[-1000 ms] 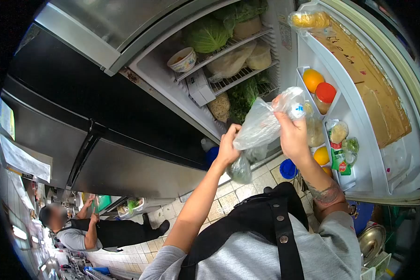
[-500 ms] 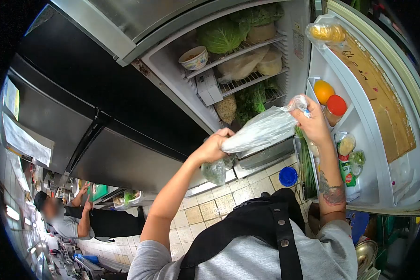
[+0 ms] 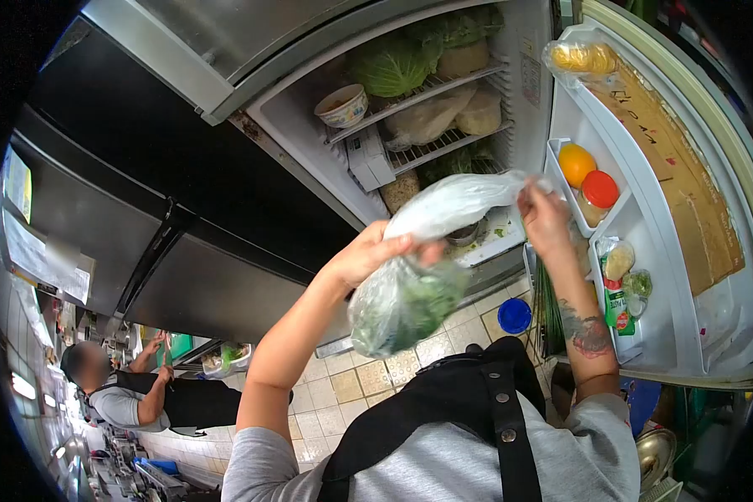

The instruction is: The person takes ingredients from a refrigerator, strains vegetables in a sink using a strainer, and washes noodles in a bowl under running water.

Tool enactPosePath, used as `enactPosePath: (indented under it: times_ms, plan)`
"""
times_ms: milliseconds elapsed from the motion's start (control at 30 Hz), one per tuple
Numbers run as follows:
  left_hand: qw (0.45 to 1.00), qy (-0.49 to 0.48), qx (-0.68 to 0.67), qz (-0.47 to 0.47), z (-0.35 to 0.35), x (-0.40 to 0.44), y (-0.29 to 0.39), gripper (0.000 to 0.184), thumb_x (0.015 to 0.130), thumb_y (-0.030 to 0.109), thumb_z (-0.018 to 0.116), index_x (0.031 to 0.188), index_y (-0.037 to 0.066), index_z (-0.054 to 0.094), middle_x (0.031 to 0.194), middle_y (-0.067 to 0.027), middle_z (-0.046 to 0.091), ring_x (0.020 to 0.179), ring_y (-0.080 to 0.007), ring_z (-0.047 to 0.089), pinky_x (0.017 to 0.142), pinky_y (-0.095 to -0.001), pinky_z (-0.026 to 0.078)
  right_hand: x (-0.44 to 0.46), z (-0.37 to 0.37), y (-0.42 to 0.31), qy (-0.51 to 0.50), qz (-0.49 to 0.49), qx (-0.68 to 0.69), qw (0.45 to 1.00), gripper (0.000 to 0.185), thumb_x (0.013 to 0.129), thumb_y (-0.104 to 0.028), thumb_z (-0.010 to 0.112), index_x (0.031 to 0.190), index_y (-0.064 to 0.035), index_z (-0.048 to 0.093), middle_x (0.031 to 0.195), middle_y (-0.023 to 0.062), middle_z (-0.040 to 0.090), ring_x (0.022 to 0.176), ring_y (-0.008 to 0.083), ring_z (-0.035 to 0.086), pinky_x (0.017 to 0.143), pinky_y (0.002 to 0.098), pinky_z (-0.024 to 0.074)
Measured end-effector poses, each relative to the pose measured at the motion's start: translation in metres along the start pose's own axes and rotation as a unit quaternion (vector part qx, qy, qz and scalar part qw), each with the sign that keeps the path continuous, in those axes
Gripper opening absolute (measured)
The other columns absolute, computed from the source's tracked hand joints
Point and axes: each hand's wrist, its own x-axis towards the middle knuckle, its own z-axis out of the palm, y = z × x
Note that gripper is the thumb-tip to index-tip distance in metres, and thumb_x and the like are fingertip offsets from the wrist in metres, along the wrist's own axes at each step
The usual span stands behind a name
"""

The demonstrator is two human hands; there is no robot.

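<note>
A clear plastic bag [image 3: 456,207] is stretched between my two hands in front of the open fridge. Its full end hangs low, with green leafy vegetables [image 3: 431,303] showing through the film. My left hand [image 3: 370,258] is closed around the bag's neck, just above the bulge; its fingertips are blurred. At the other end, my right hand [image 3: 546,219] pinches the loose, twisted top of the bag near the door shelves. Behind the bag, part of the fridge's bottom [image 3: 504,234] is visible, with green scraps on it.
Fridge shelves hold a cabbage [image 3: 393,67], a patterned bowl [image 3: 341,106] and bagged food [image 3: 431,117]. The open door [image 3: 644,276] at right carries an orange [image 3: 576,165] and a red-lidded jar [image 3: 598,191]. A blue lid [image 3: 515,315] lies on the floor. A co-worker [image 3: 167,397] stands at left.
The bag's full end has swung up and toward me, so the greens now show below my left hand. The bag's neck has bowed upward, and the fridge bottom is more visible.
</note>
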Motion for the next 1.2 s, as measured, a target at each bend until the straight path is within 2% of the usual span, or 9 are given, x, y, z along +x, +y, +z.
enactPosePath:
  times_ms: [100, 133, 200, 300, 367, 567, 767, 1100, 1200]
  plan:
    - [0.975, 0.151, -0.162, 0.032, 0.04, 0.031, 0.037, 0.035, 0.089, 0.038, 0.057, 0.101, 0.005, 0.058, 0.108, -0.0069, 0.06, 0.085, -0.0125, 0.056, 0.076, -0.029, 0.047, -0.034, 0.009, 0.039, -0.057, 0.066, -0.236, 0.968, 0.018, 0.089, -0.018, 0.056, 0.101, -0.0045, 0.057, 0.102, 0.0073, 0.06, 0.088, 0.014, 0.06, 0.076, 0.023, 0.0492]
    - [0.951, 0.227, -0.203, 0.052, 0.045, 0.046, 0.033, 0.032, 0.09, 0.036, 0.056, 0.099, 0.005, 0.058, 0.105, -0.0069, 0.061, 0.081, -0.0121, 0.056, 0.073, -0.029, 0.047, -0.047, 0.013, 0.048, -0.184, -0.123, -0.433, 0.874, 0.018, 0.09, -0.017, 0.056, 0.104, -0.0063, 0.056, 0.101, 0.0066, 0.061, 0.089, 0.0102, 0.06, 0.073, 0.0204, 0.0472]
    - [0.893, 0.355, -0.248, 0.127, 0.048, 0.084, 0.008, 0.027, 0.093, 0.031, 0.052, 0.087, 0.005, 0.059, 0.086, -0.0054, 0.062, 0.072, -0.0113, 0.055, 0.064, -0.0293, 0.045, -0.056, 0.0, 0.112, 0.097, 0.159, -0.015, 0.982, 0.014, 0.086, -0.008, 0.058, 0.099, -0.0039, 0.056, 0.084, 0.0063, 0.063, 0.068, 0.0133, 0.059, 0.057, 0.023, 0.0448]
    - [0.781, 0.555, 0.285, 0.016, 0.036, 0.119, -0.03, 0.035, 0.083, 0.026, 0.062, 0.064, -0.003, 0.059, 0.07, -0.0195, 0.06, 0.07, -0.0333, 0.056, 0.066, -0.0429, 0.044, -0.085, 0.029, 0.104, -0.05, 0.131, -0.202, 0.969, 0.01, 0.085, -0.006, 0.06, 0.094, -0.0036, 0.057, 0.077, 0.0052, 0.062, 0.057, 0.0101, 0.054, 0.05, 0.0213, 0.0401]
    - [0.696, 0.539, 0.461, 0.114, 0.022, 0.117, -0.072, 0.038, 0.076, 0.026, 0.068, 0.057, -0.004, 0.055, 0.069, -0.0235, 0.057, 0.075, -0.033, 0.055, 0.067, -0.0418, 0.043, -0.085, 0.045, 0.088, -0.08, 0.063, -0.256, 0.961, 0.006, 0.084, -0.003, 0.061, 0.087, -0.002, 0.057, 0.071, 0.0041, 0.06, 0.055, 0.0067, 0.05, 0.048, 0.02, 0.0379]
    - [0.919, 0.221, 0.326, 0.004, -0.012, 0.067, -0.098, 0.019, 0.079, 0.019, 0.067, 0.081, 0.0, 0.065, 0.08, -0.0128, 0.065, 0.071, -0.0212, 0.06, 0.069, -0.0342, 0.047, -0.059, 0.059, 0.043, -0.183, -0.145, -0.51, 0.828, 0.007, 0.079, 0.001, 0.064, 0.083, 0.0045, 0.059, 0.078, 0.0031, 0.055, 0.059, 0.007, 0.051, 0.053, 0.0222, 0.0406]
    - [0.972, 0.219, -0.038, 0.081, 0.026, 0.038, -0.116, 0.022, 0.081, 0.011, 0.067, 0.101, 0.003, 0.065, 0.085, 0.0039, 0.062, 0.078, -0.0044, 0.053, 0.072, -0.0238, 0.045, -0.024, 0.03, 0.044, -0.175, -0.065, -0.504, 0.843, 0.008, 0.077, 0.002, 0.063, 0.084, 0.0043, 0.06, 0.078, 0.0053, 0.059, 0.064, 0.0082, 0.053, 0.056, 0.0235, 0.0428]
    - [0.985, 0.152, 0.016, 0.078, 0.048, 0.039, -0.122, 0.007, 0.069, -0.002, 0.055, 0.075, 0.002, 0.056, 0.064, 0.0064, 0.049, 0.061, -0.0048, 0.042, 0.057, -0.0234, 0.038, -0.05, 0.059, 0.024, -0.248, 0.027, -0.5, 0.829, 0.019, 0.077, 0.007, 0.053, 0.094, 0.0024, 0.06, 0.085, 0.0044, 0.057, 0.076, 0.0116, 0.058, 0.066, 0.0247, 0.0469]
    - [0.997, 0.06, 0.0, 0.048, 0.045, 0.036, -0.129, 0.015, 0.07, -0.002, 0.054, 0.084, 0.001, 0.059, 0.074, 0.0044, 0.052, 0.071, -0.0055, 0.045, 0.065, -0.023, 0.04, -0.055, 0.074, 0.015, -0.351, -0.067, -0.574, 0.737, 0.031, 0.071, 0.009, 0.048, 0.098, 0.0, 0.062, 0.096, 0.0083, 0.054, 0.093, 0.0185, 0.057, 0.077, 0.028, 0.046]
